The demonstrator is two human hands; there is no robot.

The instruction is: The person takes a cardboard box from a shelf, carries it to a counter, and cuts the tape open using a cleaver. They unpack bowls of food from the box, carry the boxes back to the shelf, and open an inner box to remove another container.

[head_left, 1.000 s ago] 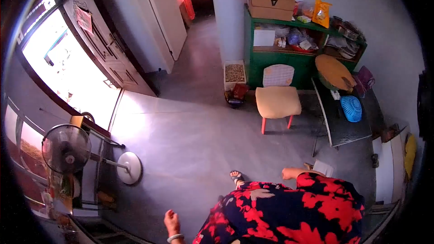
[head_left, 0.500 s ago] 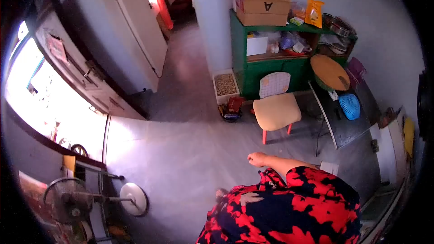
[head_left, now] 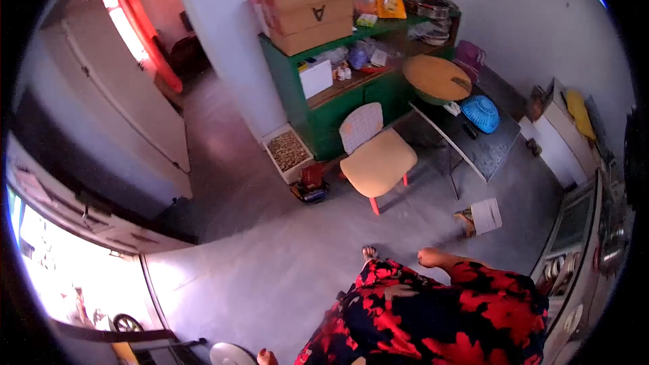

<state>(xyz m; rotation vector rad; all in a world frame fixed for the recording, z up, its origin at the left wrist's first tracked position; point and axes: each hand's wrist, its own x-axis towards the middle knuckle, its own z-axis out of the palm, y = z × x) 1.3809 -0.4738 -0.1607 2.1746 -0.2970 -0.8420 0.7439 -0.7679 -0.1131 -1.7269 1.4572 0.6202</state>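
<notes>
My right hand [head_left: 430, 257] is in front of the red and dark floral clothing [head_left: 433, 304], over the grey floor. Its fingers look curled in, with nothing visible in them. At the bottom edge, beside the round white fan base [head_left: 232, 354], a small part of my left hand [head_left: 267, 357] shows; the frame cuts off the rest. A sandalled foot [head_left: 369, 252] is on the floor. Beyond it stands a chair [head_left: 380, 162] with a beige seat and red legs.
A green cabinet [head_left: 331, 118] carries cardboard boxes [head_left: 307, 13]. Right of the chair, a dark table [head_left: 483, 152] holds a blue basket [head_left: 481, 113] and a large round-topped container [head_left: 436, 78]. A tray of small pieces [head_left: 287, 152] and a carton [head_left: 485, 216] are on the floor.
The view has turned right, so the cabinet, chair and doorway sit further left. My right hand reached left, then came back toward the body. My left hand left the frame and partly reappeared.
</notes>
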